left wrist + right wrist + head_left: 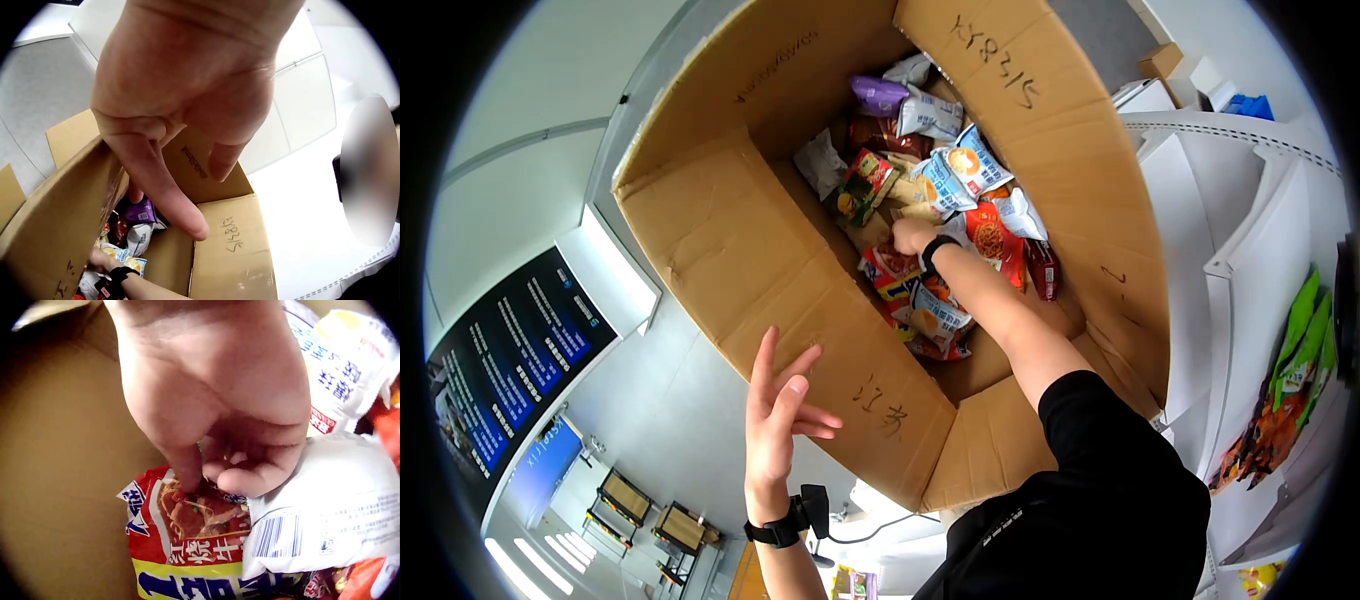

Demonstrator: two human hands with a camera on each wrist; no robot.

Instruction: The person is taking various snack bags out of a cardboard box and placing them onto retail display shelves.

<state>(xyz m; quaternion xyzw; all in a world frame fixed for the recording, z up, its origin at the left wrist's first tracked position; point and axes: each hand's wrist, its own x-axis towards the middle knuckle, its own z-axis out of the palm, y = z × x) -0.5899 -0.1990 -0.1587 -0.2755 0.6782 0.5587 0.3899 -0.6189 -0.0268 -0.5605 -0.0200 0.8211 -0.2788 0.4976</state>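
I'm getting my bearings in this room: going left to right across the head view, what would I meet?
Dark panel with white text, left hand, right hand, dark red packet, green packets.

Okay, looking down the box, and there it is on the flap (1055, 125) at one o'clock: "8315" in black handwriting, two letters ahead of it, the second a Y. At six o'clock, the other flap (800, 325) says "江苏", handwritten too. Now right under my grip, six o'clock in the right wrist view, the red packet (209, 528) reads "红烧牛", with a big blue "1" on its yellow band. And the dark board (515, 380) at nine o'clock? White lines, too small to read
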